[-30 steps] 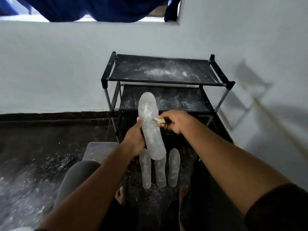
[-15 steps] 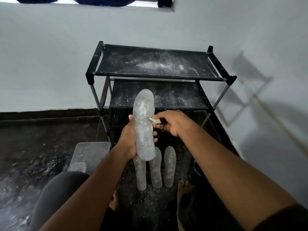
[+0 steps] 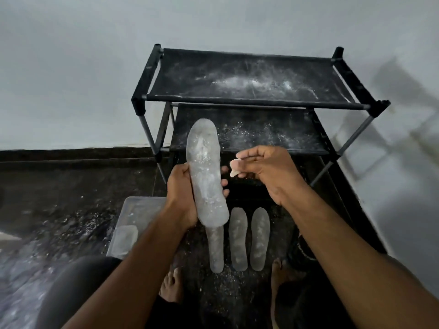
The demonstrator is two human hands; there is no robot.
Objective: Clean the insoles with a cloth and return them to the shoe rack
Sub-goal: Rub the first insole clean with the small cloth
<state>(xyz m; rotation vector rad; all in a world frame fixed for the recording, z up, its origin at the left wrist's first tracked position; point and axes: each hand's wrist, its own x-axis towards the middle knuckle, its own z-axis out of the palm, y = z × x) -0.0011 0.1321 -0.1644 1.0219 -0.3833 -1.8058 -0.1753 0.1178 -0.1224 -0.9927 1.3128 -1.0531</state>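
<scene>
My left hand grips a translucent, dusty insole upright around its middle, in front of the black shoe rack. My right hand pinches a small pale cloth just right of the insole, a short gap away from it. Three more translucent insoles lie side by side on the dark floor below: one partly behind the held insole, one in the middle, one on the right. Both rack shelves are speckled with white dust.
A clear plastic tub sits on the floor at the left with another insole inside. My bare feet and knee are at the bottom. A white wall stands behind and to the right of the rack. White dust covers the dark floor.
My right hand with the cloth has come off the insole and moved a little to the right. The view has tilted down and shifted, so the rack sits more to the right.
</scene>
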